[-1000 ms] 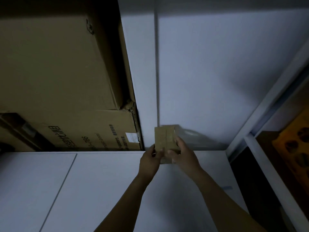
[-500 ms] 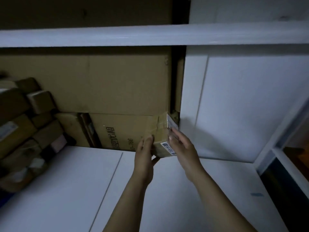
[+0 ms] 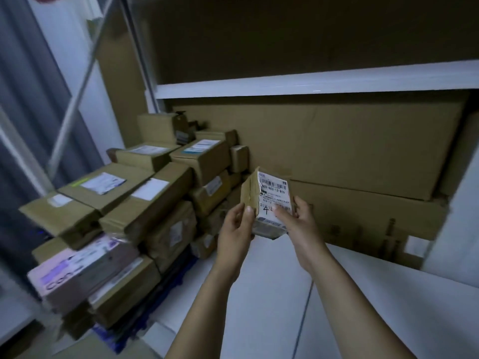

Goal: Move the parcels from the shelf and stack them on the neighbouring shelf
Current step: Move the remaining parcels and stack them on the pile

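Head view: parcel (image 3: 269,200) held upright over the shelf (image 3: 363,294)

Left hand (image 3: 234,229) and right hand (image 3: 298,224) grip the small brown parcel from either side, above the white board. Its long axis stands nearly upright, leaning slightly left. Its label (image 3: 273,193) faces the camera, barcode uppermost. Stacked parcels (image 3: 124,203) sit close on its left.

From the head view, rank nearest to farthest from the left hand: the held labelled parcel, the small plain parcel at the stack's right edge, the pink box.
1. Labelled parcel, gripped by the left hand, on its right.
2. Small plain parcel, above the hand, at the stack's right edge.
3. Pink box, far left, low in the stack.
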